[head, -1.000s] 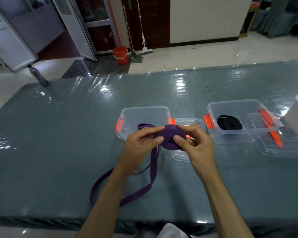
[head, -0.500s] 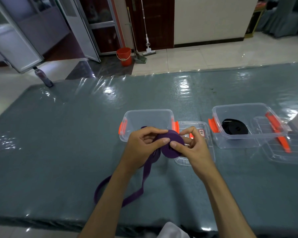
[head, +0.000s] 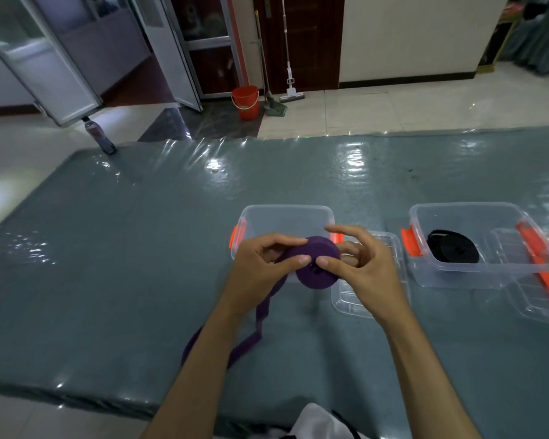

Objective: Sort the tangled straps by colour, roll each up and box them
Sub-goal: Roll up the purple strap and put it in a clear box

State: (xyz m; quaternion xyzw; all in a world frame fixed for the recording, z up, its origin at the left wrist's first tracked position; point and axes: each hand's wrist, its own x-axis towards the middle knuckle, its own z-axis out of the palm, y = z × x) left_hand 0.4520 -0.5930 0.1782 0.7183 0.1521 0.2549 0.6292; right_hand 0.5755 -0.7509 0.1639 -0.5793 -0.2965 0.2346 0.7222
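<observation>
Centre frame: left hand (head: 260, 267) and right hand (head: 358, 267) pinching purple strap roll (head: 317, 264) above open box (head: 286, 220), tail (head: 251, 331) trailing for winding.

The scene is evenly but rather dimly lit, with a cool, bluish cast. Daylight enters from the far left, where the pale floor (head: 10, 182) is washed out almost to white. The clear plastic sheet over the bench (head: 140, 255) throws back white patches of glare along its far edge and at its left side. Shadows are soft and faint; a small one lies on the bench under the purple roll (head: 317, 267). The wide lens bends the door frames (head: 171, 52) and bench edges outward. Detail is slightly soft throughout, softest at the corners
</observation>
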